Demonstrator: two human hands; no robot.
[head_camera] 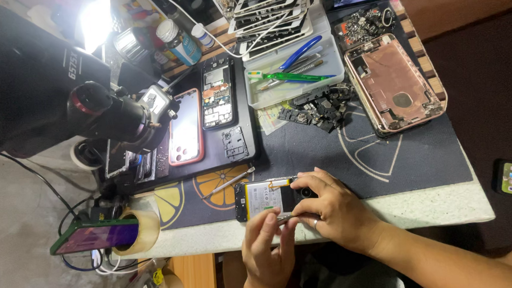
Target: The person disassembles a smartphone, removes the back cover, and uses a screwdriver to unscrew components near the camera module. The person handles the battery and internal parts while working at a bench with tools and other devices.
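2 hands on opened phone (264,197), right hand (332,210) clamped, left hand (266,248) perhaps pinching tool, tweezers (230,182) beside

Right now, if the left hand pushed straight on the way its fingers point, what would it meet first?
The left hand points up the mat at the opened phone, so it would meet that first; its fingertips look nearly on it already, beside the right hand.

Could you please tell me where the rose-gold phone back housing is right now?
In the head view, the rose-gold phone back housing lies at the upper right of the dark work mat, right of the white plastic tool tray.
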